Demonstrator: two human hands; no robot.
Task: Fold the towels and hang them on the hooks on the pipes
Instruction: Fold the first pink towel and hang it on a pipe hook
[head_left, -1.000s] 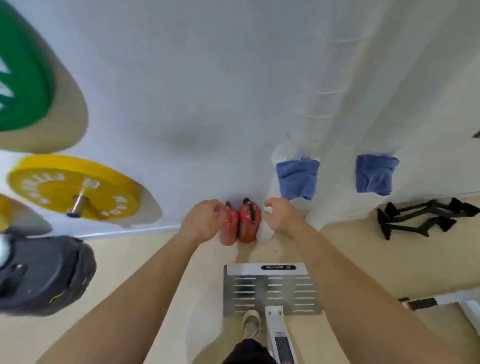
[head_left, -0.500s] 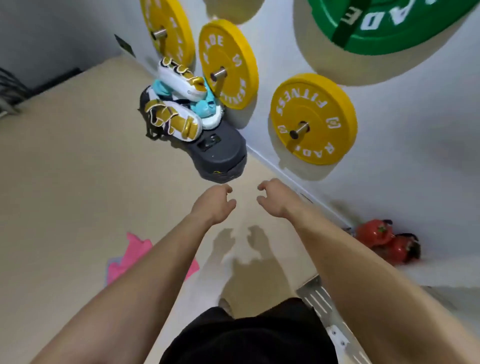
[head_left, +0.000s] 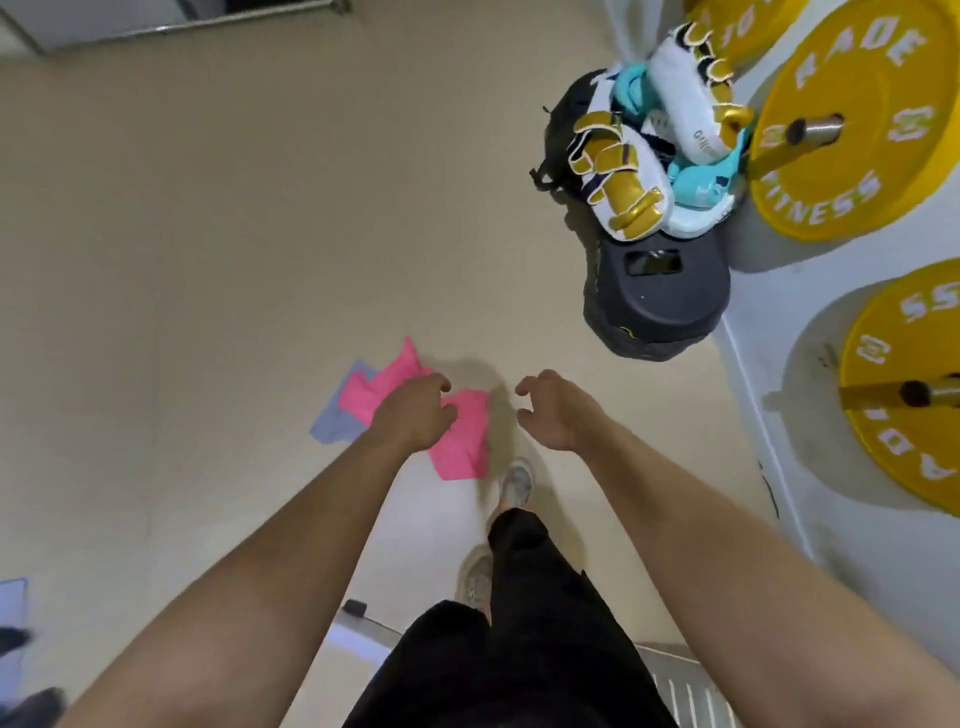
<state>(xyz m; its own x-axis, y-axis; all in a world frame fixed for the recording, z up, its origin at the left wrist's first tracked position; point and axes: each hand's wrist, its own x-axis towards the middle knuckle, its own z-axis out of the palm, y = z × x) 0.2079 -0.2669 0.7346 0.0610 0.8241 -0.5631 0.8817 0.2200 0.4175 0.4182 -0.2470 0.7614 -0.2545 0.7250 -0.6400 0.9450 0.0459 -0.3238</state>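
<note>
**Over the floor, two empty hands near the towels**

Low over the beige floor (head_left: 208, 260), both bare arms were stretched forward and down, almost parallel, with the elbows only slightly bent. The left hand (head_left: 413, 410) was held with its back up and its fingers loosely curled downward; it gripped nothing. In the picture it lay over the middle of the pink towel (head_left: 462, 441), but whether it touched the cloth I cannot tell. The right hand (head_left: 558, 410) was just beside it, apart from the left by a small gap. Its fingers were also loosely bent, like a relaxed claw, the thumb stood away from them, and it held nothing. No towel lay below it, only bare floor.

The pink towel lay crumpled and unfolded on the floor, just in front of the person's forward shoe (head_left: 517, 480). A grey-blue towel (head_left: 332, 421) lay partly under its left end, also unfolded. The person's legs in black trousers (head_left: 519, 649) showed between the arms.

Farther away to the right, near the white wall (head_left: 753, 364), stood a dark round base (head_left: 654, 306) with white and gold shoes (head_left: 618, 182) piled on it. Two yellow weight plates (head_left: 852, 130) hung on pegs on that wall.
</note>
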